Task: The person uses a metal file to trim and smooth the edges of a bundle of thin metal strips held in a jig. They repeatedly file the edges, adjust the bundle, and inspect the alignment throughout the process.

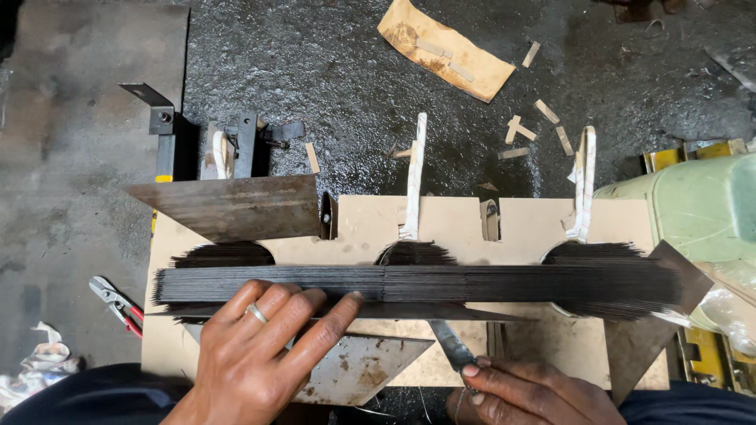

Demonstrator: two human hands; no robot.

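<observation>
A long stack of thin dark metal sheets (472, 285) lies edge-up across a cardboard panel (370, 220) with round cut-outs. My left hand (264, 346), with a ring on one finger, rests flat with its fingers spread against the near side of the stack, left of centre. My right hand (528, 389) at the bottom edge grips a narrow metal blade (450, 342) that points up toward the underside of the stack. Two white cloth straps (415, 177) (583, 185) come up through the cardboard behind the stack.
A rusty metal plate (236, 206) lies at the left rear and a triangular one (362, 370) under my left hand. Red-handled pliers (116, 304) sit on the floor at left. A pale green machine housing (693, 208) stands at right. Cardboard scraps (445, 49) litter the dark floor beyond.
</observation>
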